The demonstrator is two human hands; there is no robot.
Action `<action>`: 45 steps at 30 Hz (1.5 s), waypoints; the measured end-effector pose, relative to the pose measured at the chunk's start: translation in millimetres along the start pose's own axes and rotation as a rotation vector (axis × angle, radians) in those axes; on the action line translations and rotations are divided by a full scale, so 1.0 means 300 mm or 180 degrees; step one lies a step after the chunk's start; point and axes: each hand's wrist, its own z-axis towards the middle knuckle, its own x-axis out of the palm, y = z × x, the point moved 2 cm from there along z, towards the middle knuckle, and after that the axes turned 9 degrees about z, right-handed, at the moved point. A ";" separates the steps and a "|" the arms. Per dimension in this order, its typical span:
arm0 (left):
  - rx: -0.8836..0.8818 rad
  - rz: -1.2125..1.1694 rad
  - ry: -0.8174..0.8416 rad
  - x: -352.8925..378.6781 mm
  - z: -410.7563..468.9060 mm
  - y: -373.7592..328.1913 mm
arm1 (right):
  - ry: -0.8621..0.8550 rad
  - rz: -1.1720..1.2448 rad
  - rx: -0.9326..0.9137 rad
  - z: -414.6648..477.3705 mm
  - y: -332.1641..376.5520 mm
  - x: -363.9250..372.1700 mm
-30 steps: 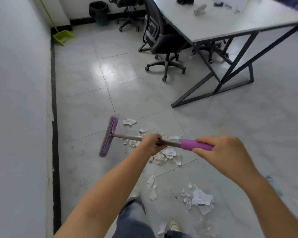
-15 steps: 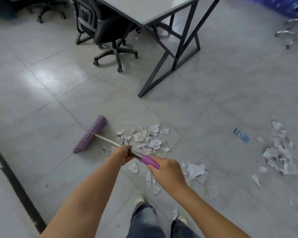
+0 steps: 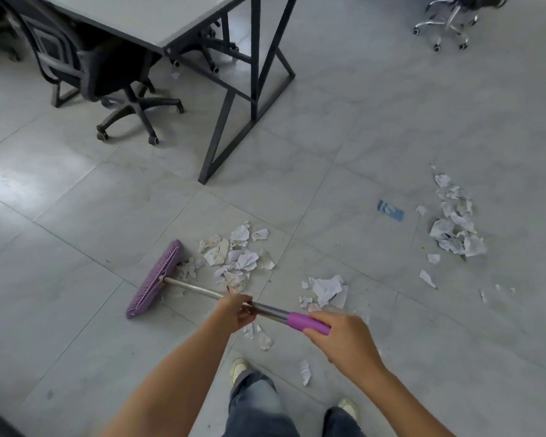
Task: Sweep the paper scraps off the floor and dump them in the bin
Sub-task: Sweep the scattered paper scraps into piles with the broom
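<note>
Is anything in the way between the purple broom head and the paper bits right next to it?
No, nothing visible. The broom head lies right beside the nearest pile of paper scraps, with a few scraps up against its bristles. The bin is not in view.

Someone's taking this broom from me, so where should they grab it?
The metal shaft between the purple head and your left hand, from above: that stretch is free and slants up off the floor, while your right hand holds the purple grip.

Bare forearms [image 3: 177, 383], faded blue jeans [image 3: 256, 402] (lower legs only), off-white shoes [image 3: 238, 367] w/ rounded toes
</note>
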 end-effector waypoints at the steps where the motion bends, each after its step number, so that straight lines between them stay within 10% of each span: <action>1: 0.0000 -0.0005 0.0061 0.045 -0.012 0.026 | 0.0006 0.0000 0.0001 -0.024 -0.036 -0.032; 18: -0.0341 -0.0897 0.1005 1.063 -0.381 0.588 | -0.0364 0.0106 0.0436 -0.527 -0.719 -0.920; 34: -0.1070 -0.2008 0.0351 0.593 -0.382 1.023 | 0.1187 -0.0638 -0.0837 -0.604 -0.564 -0.537; 45: -0.0608 -0.2394 0.1326 0.866 -0.526 0.811 | -0.0629 0.0547 -0.0927 -0.650 -0.376 -0.834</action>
